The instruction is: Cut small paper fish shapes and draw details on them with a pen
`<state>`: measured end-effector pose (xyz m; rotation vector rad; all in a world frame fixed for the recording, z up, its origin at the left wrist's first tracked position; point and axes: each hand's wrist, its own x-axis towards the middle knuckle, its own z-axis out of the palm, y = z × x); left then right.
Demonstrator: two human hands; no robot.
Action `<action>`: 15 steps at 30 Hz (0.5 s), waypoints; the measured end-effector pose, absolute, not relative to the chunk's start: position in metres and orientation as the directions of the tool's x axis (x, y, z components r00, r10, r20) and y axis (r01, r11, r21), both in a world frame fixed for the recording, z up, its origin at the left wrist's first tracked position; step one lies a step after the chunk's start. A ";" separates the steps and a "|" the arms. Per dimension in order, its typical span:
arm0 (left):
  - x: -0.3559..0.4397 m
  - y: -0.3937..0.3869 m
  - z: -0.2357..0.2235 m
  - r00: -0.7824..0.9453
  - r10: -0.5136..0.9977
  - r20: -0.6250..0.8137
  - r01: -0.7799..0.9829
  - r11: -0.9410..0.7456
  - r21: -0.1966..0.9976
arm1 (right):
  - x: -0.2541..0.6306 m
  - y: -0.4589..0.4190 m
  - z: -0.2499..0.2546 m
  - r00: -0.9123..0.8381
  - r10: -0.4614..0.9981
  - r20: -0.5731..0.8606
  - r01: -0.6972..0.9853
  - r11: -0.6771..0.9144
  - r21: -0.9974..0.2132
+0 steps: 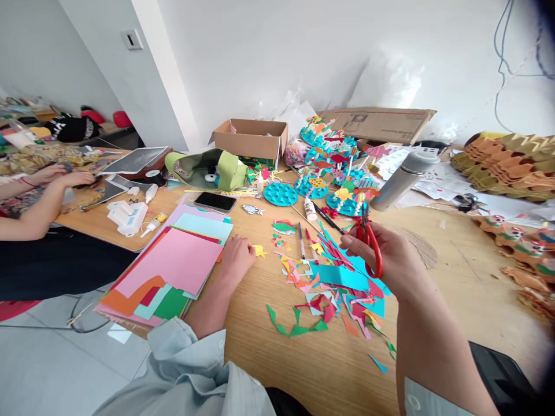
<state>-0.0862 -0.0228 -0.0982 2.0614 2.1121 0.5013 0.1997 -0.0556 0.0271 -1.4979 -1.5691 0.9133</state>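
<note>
While the right hand (384,260) clenches red scissors (368,245), the open left hand (236,260) rests beside cut paper scraps (333,289).

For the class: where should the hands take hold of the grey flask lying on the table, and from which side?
Take the grey flask around its straight middle, coming from above. It lies on its side on the wooden table, cap end pointing away, so the smooth barrel is exposed on top.
</note>
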 end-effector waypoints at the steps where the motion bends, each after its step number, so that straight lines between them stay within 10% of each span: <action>1: -0.086 -0.023 -0.098 -0.047 0.990 0.132 0.948 0.002 0.318 | 0.200 -0.056 0.027 -0.046 0.998 0.051 0.472 0.067 -0.879; 15: -0.082 -0.029 -0.087 -0.080 0.967 0.241 0.914 -0.025 0.405 | 0.188 -0.070 0.032 -0.188 0.974 0.125 0.806 0.226 -0.548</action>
